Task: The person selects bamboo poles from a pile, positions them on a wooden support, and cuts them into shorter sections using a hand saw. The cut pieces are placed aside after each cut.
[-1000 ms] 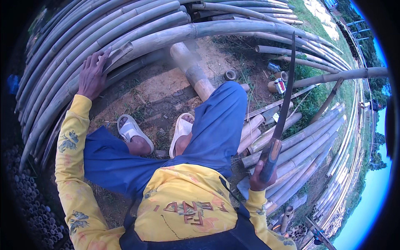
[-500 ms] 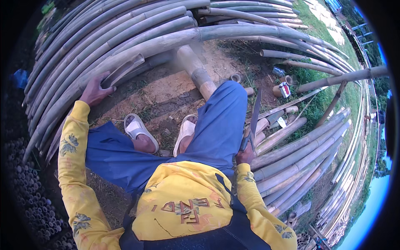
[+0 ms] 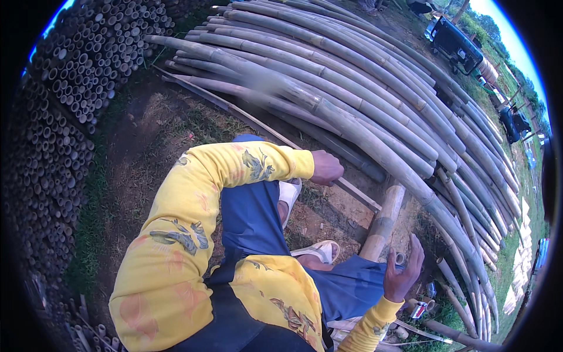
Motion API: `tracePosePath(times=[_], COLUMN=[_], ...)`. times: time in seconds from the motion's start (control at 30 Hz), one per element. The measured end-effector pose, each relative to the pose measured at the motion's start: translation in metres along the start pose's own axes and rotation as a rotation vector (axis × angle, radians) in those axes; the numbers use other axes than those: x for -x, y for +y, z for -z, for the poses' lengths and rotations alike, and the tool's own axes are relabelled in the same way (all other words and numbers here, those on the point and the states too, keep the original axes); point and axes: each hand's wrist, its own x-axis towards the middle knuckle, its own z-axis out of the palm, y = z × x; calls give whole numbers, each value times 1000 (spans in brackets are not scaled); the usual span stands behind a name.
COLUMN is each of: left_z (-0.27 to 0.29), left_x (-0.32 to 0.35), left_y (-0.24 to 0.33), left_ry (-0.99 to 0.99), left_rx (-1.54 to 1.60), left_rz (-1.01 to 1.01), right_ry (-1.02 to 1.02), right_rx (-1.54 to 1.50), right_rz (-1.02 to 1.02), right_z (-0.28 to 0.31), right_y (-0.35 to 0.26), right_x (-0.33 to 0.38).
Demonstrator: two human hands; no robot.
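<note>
Both hands are out in front of a person who sits on bare ground in a yellow patterned long-sleeved top and blue trousers. Left hand is clenched into a fist and rests on a thin flat slat, though whether the fingers actually close around the slat cannot be told from this angle. Right hand is loose, fingers spread and slightly curled, grasping nothing; it hovers just beside the near end of a short thick bamboo section.

That bamboo section lies on the dirt between the two hands, its long axis running from the lower left up toward the upper right, its far end pointing at the pile of long bamboo poles. The poles lie side by side, sweeping from the upper left of the view down to the lower right, and the slat runs roughly parallel to them along their near edge.

Two white sandals show on the person's feet, near the bamboo section. A stack of bamboo tubes fills the left side, cut ends facing the view, hollow openings showing dark. Small cans sit on the ground below the right hand; their contents cannot be made out. Dark vehicles stand well apart at the upper right.
</note>
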Motion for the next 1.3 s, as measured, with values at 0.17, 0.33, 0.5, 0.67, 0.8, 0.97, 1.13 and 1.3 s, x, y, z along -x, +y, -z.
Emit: tracePosePath(times=[0.17,0.33,0.5,0.67,0.8,0.97,1.13,1.3], left_z=[2,22,17,26,34,54,66,75], left_x=[24,44,60,68,59,59,51,47], left_y=[15,9,-8,-9,-10,-48,-65,-72], left_ry=[90,107,180,329,389,540,663,738], left_rx=[-79,-158,-190,-233,-230,-205,-272,-275], left_rz=[-10,-5,47,-6,-38,37,3,0], right_ry=[-455,-596,-484,-316,-272,-239,-147,-126], right_rx=[-5,-309,-456,-225,-201,-166,-68,-76], right_rz=[268,217,303,345,347,357,453,488], right_z=[-64,-108,-119,-104,-100,-96,-96,-98], right_y=[-71,-83,-96,-106,-95,-66,-69,-68], right_x=[-87,-105,-108,-103,-106,-132,-159,-175])
